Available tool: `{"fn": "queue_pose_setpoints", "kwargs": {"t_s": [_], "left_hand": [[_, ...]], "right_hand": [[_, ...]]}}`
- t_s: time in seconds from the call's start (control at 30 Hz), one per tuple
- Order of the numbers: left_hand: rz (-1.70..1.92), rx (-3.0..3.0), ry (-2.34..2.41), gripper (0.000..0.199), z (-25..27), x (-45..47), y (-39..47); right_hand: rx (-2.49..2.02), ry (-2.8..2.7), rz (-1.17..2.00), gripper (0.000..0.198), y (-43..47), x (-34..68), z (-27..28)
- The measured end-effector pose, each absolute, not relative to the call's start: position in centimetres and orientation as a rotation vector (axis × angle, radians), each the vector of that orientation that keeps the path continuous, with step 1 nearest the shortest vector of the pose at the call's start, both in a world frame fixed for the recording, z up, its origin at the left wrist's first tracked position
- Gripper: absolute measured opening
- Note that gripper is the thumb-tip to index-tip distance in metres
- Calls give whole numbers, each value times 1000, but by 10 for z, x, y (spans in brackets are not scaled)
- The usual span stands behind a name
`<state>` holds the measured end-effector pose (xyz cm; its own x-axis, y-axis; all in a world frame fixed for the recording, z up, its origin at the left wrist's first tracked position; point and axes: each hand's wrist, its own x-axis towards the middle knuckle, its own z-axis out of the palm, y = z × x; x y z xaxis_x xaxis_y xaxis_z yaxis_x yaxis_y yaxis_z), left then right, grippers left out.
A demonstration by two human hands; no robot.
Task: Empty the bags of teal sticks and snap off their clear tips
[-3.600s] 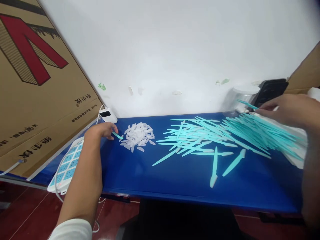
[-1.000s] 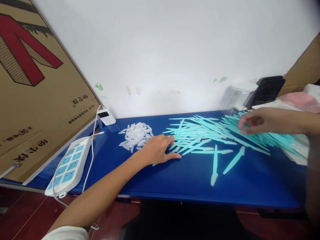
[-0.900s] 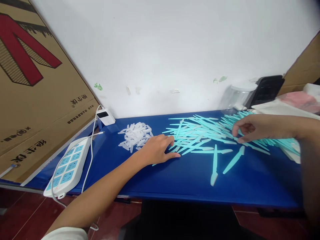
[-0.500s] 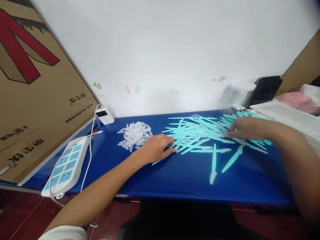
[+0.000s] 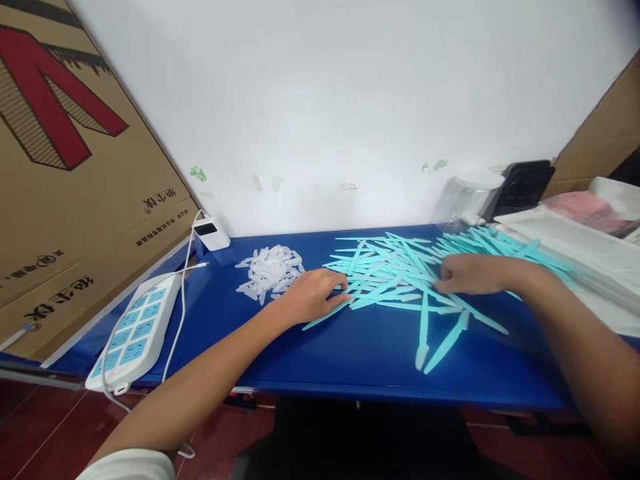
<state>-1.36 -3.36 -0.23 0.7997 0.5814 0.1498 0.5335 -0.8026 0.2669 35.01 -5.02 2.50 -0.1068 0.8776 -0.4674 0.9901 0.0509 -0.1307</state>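
Observation:
A loose heap of turquoise eyebrow razors (image 5: 390, 267) with paler blade ends covers the middle of the blue table. My left hand (image 5: 317, 293) rests at the heap's left edge, thumb and fingers apart around the ends of some razors. One razor passes beneath its thumb. My right hand (image 5: 465, 273) is at the heap's right side, fingers curled down among the razors; its fingertips are partly hidden, so what they grip cannot be made out. Left of the heap is a small pile of white plastic caps (image 5: 270, 272).
A white power strip (image 5: 135, 333) with cables and a small white device (image 5: 213, 233) are at the left, beside a large cardboard box (image 5: 100, 200). At the back right stand a clear jar (image 5: 470, 197) and a black phone-like object (image 5: 524, 190). White packaging (image 5: 595, 253) lies far right.
My right hand has moved left and nearer to me, and razors under it have shifted, separating from the group at the right. My left hand has stayed nearly in place.

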Motion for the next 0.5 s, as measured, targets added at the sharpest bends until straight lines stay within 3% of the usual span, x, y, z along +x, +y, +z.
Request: {"fn": "queue_pose_setpoints", "kwargs": {"t_s": [0.17, 0.5], "left_hand": [[365, 2764, 865, 32, -6, -13, -33], [417, 2717, 899, 37, -2, -13, -35]], "right_hand": [[1902, 2163, -524, 44, -46, 340, 16], [1806, 2387, -467, 38, -46, 345, 20]]}}
